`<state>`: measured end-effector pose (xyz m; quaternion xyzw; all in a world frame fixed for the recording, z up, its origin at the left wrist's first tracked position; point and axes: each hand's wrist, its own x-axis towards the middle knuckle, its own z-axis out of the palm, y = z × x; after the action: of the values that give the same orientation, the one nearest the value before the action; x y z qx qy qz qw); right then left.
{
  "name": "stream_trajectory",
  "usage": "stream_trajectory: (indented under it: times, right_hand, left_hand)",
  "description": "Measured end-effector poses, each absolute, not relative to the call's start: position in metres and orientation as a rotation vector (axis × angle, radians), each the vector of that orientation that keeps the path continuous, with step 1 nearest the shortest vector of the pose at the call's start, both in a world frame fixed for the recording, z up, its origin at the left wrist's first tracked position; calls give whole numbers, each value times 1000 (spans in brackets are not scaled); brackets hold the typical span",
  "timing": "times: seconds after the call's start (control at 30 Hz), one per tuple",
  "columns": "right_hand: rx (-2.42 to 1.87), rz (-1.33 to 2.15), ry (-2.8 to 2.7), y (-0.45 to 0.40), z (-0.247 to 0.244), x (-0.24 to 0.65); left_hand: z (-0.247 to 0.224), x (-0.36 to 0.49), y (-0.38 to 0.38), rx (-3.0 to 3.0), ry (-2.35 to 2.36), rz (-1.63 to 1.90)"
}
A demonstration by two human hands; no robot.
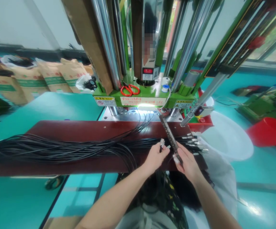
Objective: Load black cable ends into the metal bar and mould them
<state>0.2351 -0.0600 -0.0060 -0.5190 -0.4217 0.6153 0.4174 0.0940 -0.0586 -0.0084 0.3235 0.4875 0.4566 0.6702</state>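
Between the fingers of my left hand (155, 157) are cable ends with small silvery metal connectors (162, 142). My right hand (186, 160) grips the near end of a long, narrow metal bar (169, 132) with notches along it. The bar tilts away from me, its far end close to the press's lit work area. Beside both hands, a thick bundle of black cables (64, 149) lies across the brown table (57, 128). Several cable ends with metal connectors (195, 141) fan out to the right of my right hand.
A green press (119, 99) with steel columns stands behind the table. Red-handled scissors (130, 90) lie on its ledge. At right are a white basin (233, 140), a red bucket (270, 132) and a red bin (206, 122). Paper sacks (47, 76) stand at the far left.
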Motion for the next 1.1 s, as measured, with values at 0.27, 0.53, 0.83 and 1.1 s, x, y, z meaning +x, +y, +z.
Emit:
stream_trajectory:
  times: [0.27, 0.53, 0.83, 1.1]
  right_hand:
    - [-1341, 1530, -1203, -62, -2, 235]
    - [-1391, 1457, -1344, -63, 0, 229]
    - [-1349, 1553, -1113, -60, -5, 236]
    - [-1387, 1563, -1274, -59, -1, 236]
  left_hand:
    - [8, 89, -55, 784, 1097, 867]
    - [-10, 91, -55, 918, 1082, 991]
    - [-11, 83, -55, 625, 1067, 1240]
    - [-4, 81, -55, 740, 1007, 1005]
